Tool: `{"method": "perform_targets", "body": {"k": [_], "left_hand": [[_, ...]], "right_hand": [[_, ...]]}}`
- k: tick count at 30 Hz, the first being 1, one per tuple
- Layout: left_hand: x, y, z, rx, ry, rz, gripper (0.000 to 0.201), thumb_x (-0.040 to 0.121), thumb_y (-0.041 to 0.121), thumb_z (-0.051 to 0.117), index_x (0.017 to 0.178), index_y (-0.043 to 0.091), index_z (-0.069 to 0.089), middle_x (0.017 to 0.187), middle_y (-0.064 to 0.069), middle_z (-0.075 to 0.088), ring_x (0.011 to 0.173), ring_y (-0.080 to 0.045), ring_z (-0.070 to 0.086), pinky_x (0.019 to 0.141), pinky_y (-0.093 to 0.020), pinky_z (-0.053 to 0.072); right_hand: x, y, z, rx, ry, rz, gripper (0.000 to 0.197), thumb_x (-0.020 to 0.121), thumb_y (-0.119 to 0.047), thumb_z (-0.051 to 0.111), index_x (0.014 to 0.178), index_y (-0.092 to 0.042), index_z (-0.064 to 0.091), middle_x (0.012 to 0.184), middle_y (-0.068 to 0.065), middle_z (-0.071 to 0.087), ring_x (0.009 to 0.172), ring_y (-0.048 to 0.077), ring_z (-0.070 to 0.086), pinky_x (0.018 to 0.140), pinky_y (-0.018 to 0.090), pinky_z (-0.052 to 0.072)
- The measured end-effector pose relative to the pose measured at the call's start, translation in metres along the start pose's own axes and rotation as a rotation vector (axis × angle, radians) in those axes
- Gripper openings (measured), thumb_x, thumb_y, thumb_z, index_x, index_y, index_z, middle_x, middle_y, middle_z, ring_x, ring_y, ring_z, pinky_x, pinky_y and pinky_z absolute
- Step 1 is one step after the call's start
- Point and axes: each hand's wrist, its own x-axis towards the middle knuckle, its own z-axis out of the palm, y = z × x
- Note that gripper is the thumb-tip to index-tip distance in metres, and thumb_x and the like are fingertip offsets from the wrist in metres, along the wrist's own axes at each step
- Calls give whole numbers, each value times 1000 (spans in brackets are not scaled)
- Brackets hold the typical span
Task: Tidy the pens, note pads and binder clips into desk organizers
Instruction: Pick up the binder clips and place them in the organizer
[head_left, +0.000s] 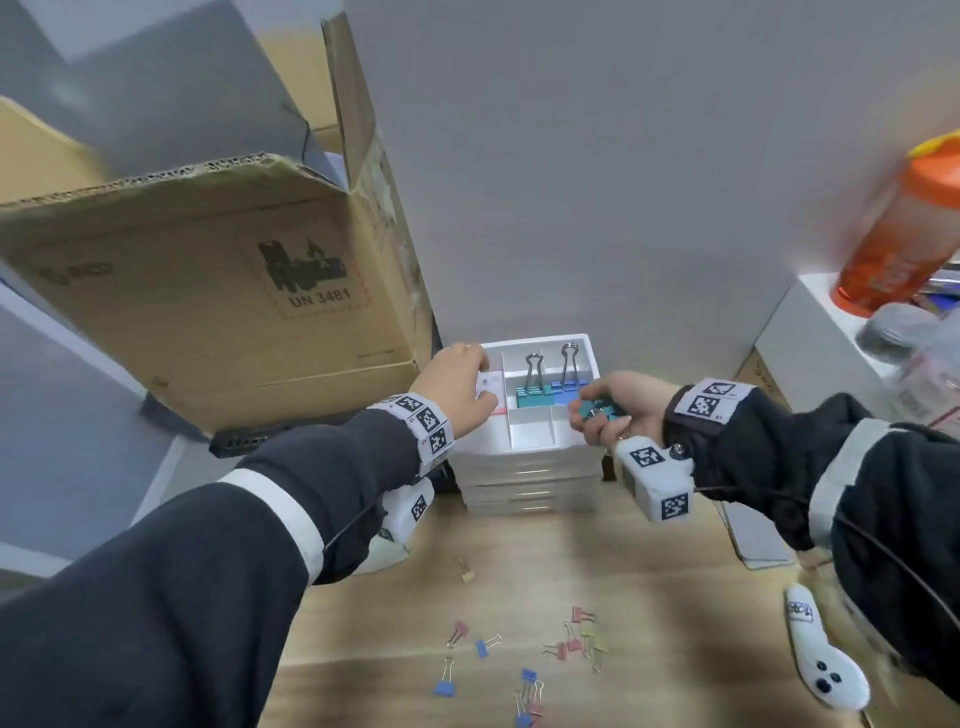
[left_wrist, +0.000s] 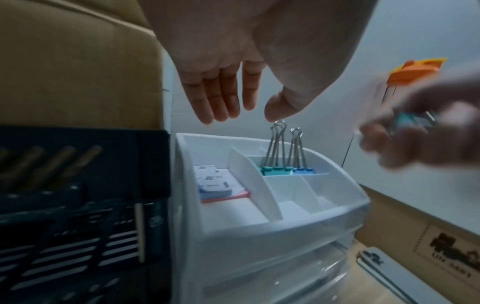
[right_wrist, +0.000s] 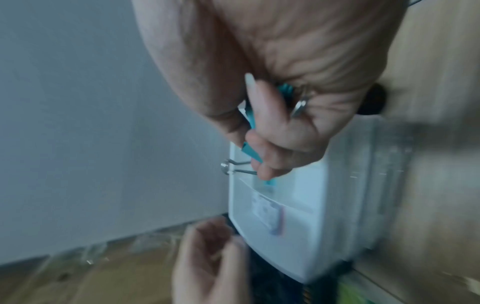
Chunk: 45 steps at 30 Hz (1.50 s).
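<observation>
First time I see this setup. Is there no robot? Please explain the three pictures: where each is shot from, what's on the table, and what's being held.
There is no robot: a person wears three cameras. The head view looks down at both arms; the other two look along each wrist at the fingers. The checkered bands are markers on the wrists. The right hand grips a teal clip next to a white organiser, where a second teal clip and a blue clip stand in a back compartment. The left hand hovers open over its left compartment. Small clips lie loose on the table; a box stands at left.
</observation>
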Motion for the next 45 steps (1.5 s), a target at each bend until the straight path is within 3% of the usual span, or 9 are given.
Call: {"method": "perform_targets", "body": {"k": [4, 9, 12, 17, 23, 26, 29, 35, 45], "left_hand": [[2, -11, 3, 55, -16, 20, 34, 86, 23, 58, 119, 11, 56, 116, -8, 55, 110, -26, 50, 93, -35, 43], [10, -15, 11, 62, -29, 20, 40, 85, 23, 57, 124, 14, 51, 122, -6, 52, 115, -25, 46, 97, -35, 43], [15, -14, 18, 113, 11, -9, 48, 82, 25, 60, 126, 11, 47, 123, -8, 49, 115, -27, 46, 98, -37, 44], [21, -7, 35, 199, 44, -125, 67, 81, 46, 68, 126, 5, 41, 124, -11, 43, 119, -29, 42, 103, -38, 41], [27, -10, 52, 472, -76, -145, 58, 90, 50, 45, 118, 0, 53, 107, -14, 42, 110, -31, 40, 103, -38, 34], [28, -11, 54, 551, -142, -102, 53, 90, 47, 38, 108, 3, 61, 92, -15, 36, 105, -33, 40, 101, -41, 33], [30, -13, 56, 588, -157, -75, 50, 89, 46, 37, 106, 5, 61, 100, -16, 47, 105, -33, 41, 101, -42, 34], [28, -11, 52, 650, -175, -43, 47, 91, 46, 36, 102, 8, 61, 100, -15, 52, 101, -32, 43, 101, -43, 34], [26, -12, 51, 646, -159, -38, 40, 89, 43, 37, 98, 10, 58, 101, -14, 54, 101, -31, 42, 101, -43, 33]], "right_hand": [[13, -68, 6, 20, -63, -22, 39, 102, -26, 36, 71, -6, 50, 58, 2, 47, 29, 8, 36, 22, 16, 20], [28, -117, 29, -281, 88, -94, 34, 101, -28, 36, 73, -12, 47, 69, -2, 46, 29, 6, 28, 32, 12, 10], [40, -128, 45, -429, 140, -107, 32, 102, -25, 32, 76, -9, 42, 68, 5, 48, 26, 9, 28, 27, 13, 13], [55, -122, 66, -905, 264, -3, 33, 97, -23, 34, 69, -12, 47, 46, -2, 36, 26, 7, 21, 30, 11, 18], [75, -111, 79, -1165, 376, -83, 29, 89, -18, 50, 64, -9, 60, 51, 4, 47, 35, 14, 27, 42, 21, 28], [75, -106, 86, -1234, 433, -137, 27, 93, -14, 53, 69, -7, 61, 42, 3, 56, 25, 15, 35, 45, 24, 34], [75, -103, 90, -1320, 454, -97, 30, 97, -15, 51, 68, -7, 57, 42, 3, 52, 24, 15, 35, 45, 20, 38], [73, -99, 98, -1402, 487, -63, 29, 96, -14, 57, 69, -4, 56, 65, 8, 51, 53, 21, 42, 52, 28, 35], [66, -104, 97, -1349, 527, -77, 21, 95, -15, 54, 77, -3, 57, 80, 11, 58, 53, 24, 42, 56, 28, 38]]}}
